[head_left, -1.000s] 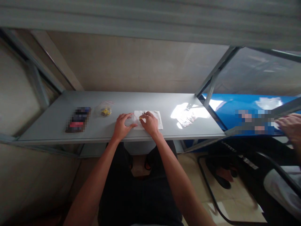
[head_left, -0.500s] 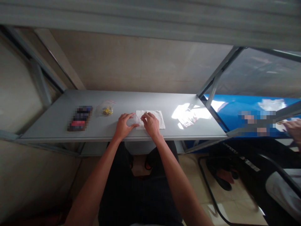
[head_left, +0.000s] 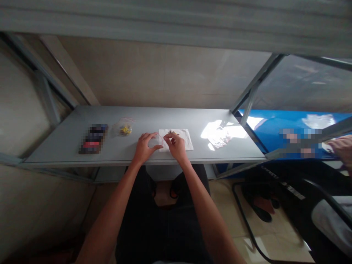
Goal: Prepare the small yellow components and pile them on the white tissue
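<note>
My left hand [head_left: 144, 148] is curved in a C, thumb and forefinger held apart around the edge of a small clear plastic zip bag [head_left: 160, 139] with a reddish line along its mouth. Close by, my right hand [head_left: 176, 145] has its thumb and forefinger pinched together at the bag's mouth; whatever is between them is too small to make out. Under the right hand lies a white cloth [head_left: 188, 141]. Several small brownish pieces [head_left: 172, 132] rest on it, partly hidden by the fingers.
Left on the grey shelf table [head_left: 154, 118] are another clear zip bag [head_left: 125, 129] with yellow pieces and a blurred dark, red-marked object [head_left: 94, 139]. Crumpled clear plastic [head_left: 218, 139] shines at right. Beyond the metal frame, a co-worker's hand [head_left: 342, 148] is above a blue table [head_left: 271, 126].
My right fingertips have shifted slightly left, to the bag's mouth, and more of the brownish pieces shows behind them. My left hand stays put. The co-worker's hand has moved a little.
</note>
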`<state>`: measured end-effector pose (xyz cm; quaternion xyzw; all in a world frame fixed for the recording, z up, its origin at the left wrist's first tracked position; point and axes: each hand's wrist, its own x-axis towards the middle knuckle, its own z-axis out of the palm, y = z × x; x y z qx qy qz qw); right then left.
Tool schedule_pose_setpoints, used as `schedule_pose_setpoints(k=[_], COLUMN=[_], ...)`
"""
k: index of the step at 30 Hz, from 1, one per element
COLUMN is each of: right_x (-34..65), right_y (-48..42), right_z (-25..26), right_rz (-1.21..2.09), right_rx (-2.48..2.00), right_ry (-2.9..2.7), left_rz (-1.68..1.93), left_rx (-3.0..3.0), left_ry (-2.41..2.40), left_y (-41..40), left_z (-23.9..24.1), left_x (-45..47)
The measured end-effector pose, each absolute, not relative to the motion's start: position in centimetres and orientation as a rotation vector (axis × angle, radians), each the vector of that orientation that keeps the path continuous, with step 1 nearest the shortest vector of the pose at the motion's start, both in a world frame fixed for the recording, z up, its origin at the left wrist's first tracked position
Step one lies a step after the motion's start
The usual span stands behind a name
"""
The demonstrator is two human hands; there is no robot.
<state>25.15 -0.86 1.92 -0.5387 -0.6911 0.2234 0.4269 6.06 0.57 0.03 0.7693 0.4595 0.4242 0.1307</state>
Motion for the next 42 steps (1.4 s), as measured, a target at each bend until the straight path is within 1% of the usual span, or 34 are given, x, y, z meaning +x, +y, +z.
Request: schedule_pose_setpoints(k=[2,4,8,11,15,18,22,26,30,33,37,39,42], right_x=[24.9,24.6,24.4,24.8,25.6,25.6,25.4,25.4,25.4,25.1,25.1,25.4,25.9], right_y=[-1.1,-1.3,-1.3,-1.0,-0.5,-0.2,-0.1,-0.1,0.0,0.2,0.4,0.5,0.8], right_z=[2.0,2.0,2.2,2.2,1.6,1.1,0.9,1.1,2.0,2.8,3.1,2.9,2.6], right_rz=[0.646,0.657,0.662,0.561,0.356,0.318,0.293,0.313,0.492,0.599,0.667,0.604,0.387], right_rx=[-1.222,-1.156,-1.16,-1.269,-1.555,-1.672,-1.723,-1.613,-1.331,-1.176,-1.13,-1.218,-1.478], right_ry=[-1.689,-1.69,-1.731,-1.671,-1.697,-1.847,-1.893,-1.844,-1.65,-1.705,-1.785,-1.724,-1.674], left_rz=[1.229,1.224,1.21,1.225,1.351,1.413,1.432,1.397,1.3,1.242,1.25,1.277,1.288], left_rx=[2.236,2.253,2.27,2.229,2.075,1.924,1.876,1.95,2.09,2.145,2.146,2.144,2.154], left_ry=[1.314,1.289,1.275,1.31,1.305,1.279,1.26,1.271,1.277,1.255,1.246,1.24,1.229], left_y=[0.6,0.7,0.7,0.6,0.7,1.0,1.1,0.8,0.6,0.6,0.7,0.7,0.7], left_z=[0.0,-0.1,0.0,0.2,-0.2,-0.7,-1.0,-0.6,0.0,0.2,0.0,-0.2,-0.3], left_x=[6.0,6.0,6.0,6.0,5.7,5.4,5.4,5.5,5.7,5.8,5.7,5.7,5.6])
